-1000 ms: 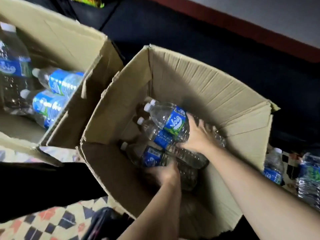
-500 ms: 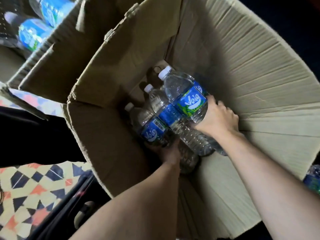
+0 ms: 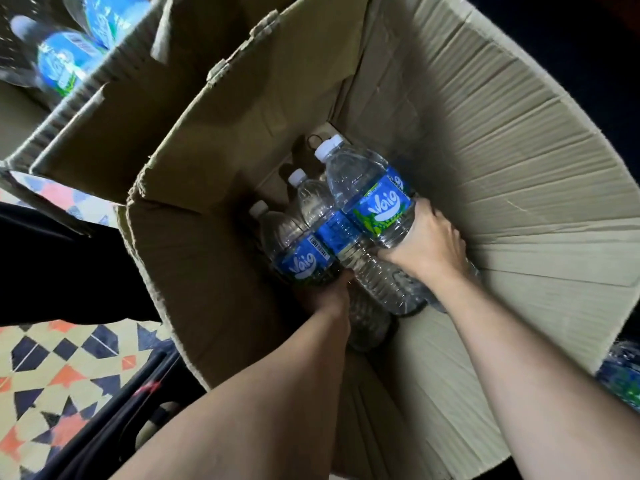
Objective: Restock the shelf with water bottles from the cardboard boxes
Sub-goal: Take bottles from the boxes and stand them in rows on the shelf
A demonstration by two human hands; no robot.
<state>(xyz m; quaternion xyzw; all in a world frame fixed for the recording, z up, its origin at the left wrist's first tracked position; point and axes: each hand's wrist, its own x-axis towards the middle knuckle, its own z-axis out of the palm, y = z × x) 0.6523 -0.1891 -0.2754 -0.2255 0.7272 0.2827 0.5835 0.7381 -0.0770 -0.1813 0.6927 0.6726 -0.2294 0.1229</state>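
Patterned tile floor [image 3: 55,368], large cardboard box [image 3: 207,254], second box [image 3: 97,133] beside it

Both forearms are extended downward. The right hand [image 3: 427,245] is curled round a clear blue-labelled plastic bottle [image 3: 375,202], the left hand [image 3: 327,294] round a lower bottle [image 3: 298,261].

L hand [image 3: 327,294] fingers lost in shadow under the bottles [image 3: 346,237]; R hand [image 3: 427,245] fingertips hidden behind them; far bottles [image 3: 65,64] blurred, cut by top edge; rt-edge bottles [image 3: 623,375] cut off, blurry.
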